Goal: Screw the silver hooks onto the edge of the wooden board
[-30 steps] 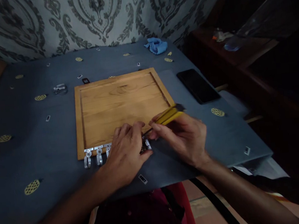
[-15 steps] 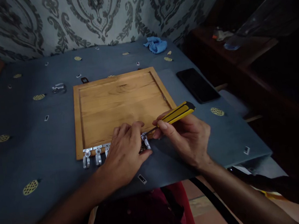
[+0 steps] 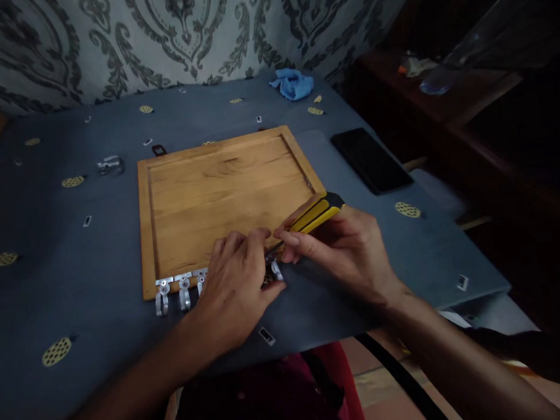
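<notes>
A framed wooden board lies flat on the table, with several metal clips screwed along its near edge. My left hand lies over that edge, fingers bent on the wood and thumb below it, covering some of the clips. Between its thumb and index finger, another metal clip sticks out at the right. My right hand is closed around a screwdriver with a yellow and black handle. The screwdriver slants down to the left, its tip at that clip; my fingers partly hide the contact point.
Behind the board's left corner lies a loose metal clip. A black phone rests to the right, and a crumpled blue cloth lies at the back. A patterned blue cloth covers the table; a patterned curtain hangs behind.
My right hand and the screwdriver have shifted a little left, and the handle's end has come closer to the board. My left hand and the board stay in place.
</notes>
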`<state>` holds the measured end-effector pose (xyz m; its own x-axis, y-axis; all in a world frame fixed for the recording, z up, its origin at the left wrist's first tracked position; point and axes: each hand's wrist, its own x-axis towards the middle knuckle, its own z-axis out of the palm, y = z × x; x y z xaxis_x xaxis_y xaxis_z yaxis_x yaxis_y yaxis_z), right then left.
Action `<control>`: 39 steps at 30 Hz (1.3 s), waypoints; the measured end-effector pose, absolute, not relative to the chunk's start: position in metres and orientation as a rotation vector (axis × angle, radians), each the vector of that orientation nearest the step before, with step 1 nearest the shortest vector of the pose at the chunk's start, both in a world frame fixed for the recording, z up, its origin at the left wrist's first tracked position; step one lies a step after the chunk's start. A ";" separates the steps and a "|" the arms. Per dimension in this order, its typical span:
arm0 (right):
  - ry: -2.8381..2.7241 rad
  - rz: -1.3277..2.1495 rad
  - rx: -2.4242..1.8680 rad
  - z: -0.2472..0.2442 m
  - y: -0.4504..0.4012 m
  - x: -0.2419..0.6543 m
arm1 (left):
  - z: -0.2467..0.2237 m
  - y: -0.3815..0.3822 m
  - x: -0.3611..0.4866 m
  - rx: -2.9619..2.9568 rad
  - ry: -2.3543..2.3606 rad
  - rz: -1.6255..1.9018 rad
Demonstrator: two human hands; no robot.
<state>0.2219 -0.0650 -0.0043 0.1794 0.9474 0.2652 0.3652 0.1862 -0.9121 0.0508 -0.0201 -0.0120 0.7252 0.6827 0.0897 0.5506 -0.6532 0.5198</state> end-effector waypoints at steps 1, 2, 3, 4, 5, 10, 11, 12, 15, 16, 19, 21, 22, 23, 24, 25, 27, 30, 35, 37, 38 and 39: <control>-1.367 0.749 -1.351 -0.003 -0.064 0.223 | -0.012 -0.020 0.051 2.471 0.939 0.387; -1.361 0.796 -1.331 -0.002 -0.063 0.223 | -0.013 -0.020 0.050 2.479 0.936 0.390; -1.365 0.819 -1.315 -0.001 -0.063 0.223 | -0.013 -0.020 0.050 2.487 0.932 0.393; -1.377 0.820 -1.306 0.000 -0.062 0.223 | -0.014 -0.020 0.050 2.495 0.927 0.399; -1.397 0.794 -1.306 0.000 -0.062 0.223 | -0.014 -0.020 0.050 2.501 0.923 0.406; -1.476 0.448 -1.403 -0.005 -0.065 0.214 | -0.014 -0.021 0.051 2.506 0.920 0.394; -1.465 0.360 -1.438 -0.008 -0.066 0.212 | -0.014 -0.021 0.051 2.504 0.926 0.384; -1.445 0.285 -1.470 -0.010 -0.067 0.210 | -0.014 -0.021 0.051 2.502 0.933 0.376; -1.368 0.197 -1.512 -0.016 -0.068 0.205 | -0.013 -0.021 0.051 2.500 0.938 0.361; -1.342 0.219 -1.509 -0.016 -0.068 0.205 | -0.013 -0.021 0.051 2.497 0.938 0.358; -1.283 0.397 -1.492 -0.013 -0.067 0.205 | -0.013 -0.020 0.051 2.484 0.944 0.345; -1.205 0.448 -1.478 -0.007 -0.068 0.206 | -0.013 -0.020 0.051 2.475 0.953 0.351; -1.151 0.417 -1.466 -0.004 -0.069 0.207 | -0.013 -0.020 0.051 2.469 0.955 0.360; -1.100 0.363 -1.455 -0.001 -0.070 0.207 | -0.013 -0.020 0.051 2.463 0.960 0.370; -1.061 0.302 -1.445 0.001 -0.071 0.208 | -0.013 -0.020 0.051 2.457 0.963 0.379; -1.047 0.263 -1.444 0.003 -0.073 0.209 | -0.014 -0.020 0.050 2.452 0.966 0.383; -1.082 0.271 -1.459 0.004 -0.075 0.210 | -0.014 -0.021 0.050 2.452 0.966 0.387; -1.152 0.350 -1.482 -0.001 -0.077 0.210 | -0.015 -0.021 0.050 2.455 0.965 0.383; -1.184 0.363 -1.499 -0.009 -0.077 0.208 | -0.015 -0.021 0.051 2.450 0.984 0.376; -1.179 0.377 -1.495 -0.010 -0.077 0.208 | -0.015 -0.021 0.051 2.457 0.975 0.374; -1.174 0.384 -1.486 -0.011 -0.076 0.207 | -0.015 -0.021 0.051 2.462 0.970 0.376; -1.171 0.391 -1.475 -0.011 -0.076 0.207 | -0.015 -0.021 0.051 2.466 0.968 0.374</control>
